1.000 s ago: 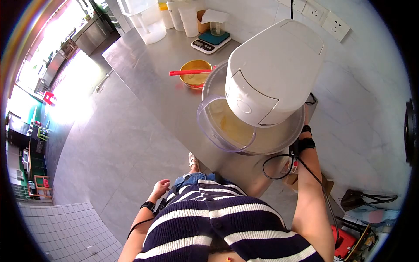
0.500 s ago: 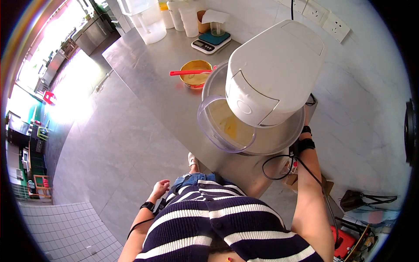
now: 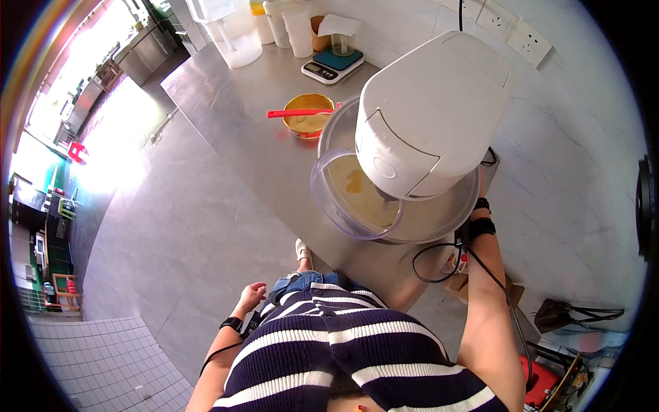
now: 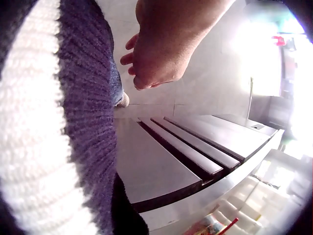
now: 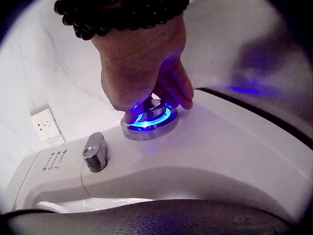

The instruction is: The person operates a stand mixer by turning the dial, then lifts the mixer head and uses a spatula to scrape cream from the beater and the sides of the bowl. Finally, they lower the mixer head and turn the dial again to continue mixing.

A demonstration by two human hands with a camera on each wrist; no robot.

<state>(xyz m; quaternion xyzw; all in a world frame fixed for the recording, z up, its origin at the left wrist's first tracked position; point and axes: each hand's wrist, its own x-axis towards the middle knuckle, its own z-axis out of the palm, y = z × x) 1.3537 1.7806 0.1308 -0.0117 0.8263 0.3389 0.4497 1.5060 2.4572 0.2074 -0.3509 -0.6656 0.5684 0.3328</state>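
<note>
pinching the lit dial (image 5: 148, 121) with the right grip (image 5: 142, 73), likely setting speed on the mixer (image 3: 429, 110); left grip (image 4: 159, 54) hanging slack, empty. needs next a small steady twist, eyeing the bowl (image 3: 425, 223) below.

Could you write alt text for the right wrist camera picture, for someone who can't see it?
A right hand pinches a round dial ringed in blue light on a white mixer. A silver lever sits beside it; a wall socket shows behind.

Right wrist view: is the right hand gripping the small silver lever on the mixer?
No, the right hand pinches the blue-lit dial, while the silver lever stands untouched beside it.
</note>
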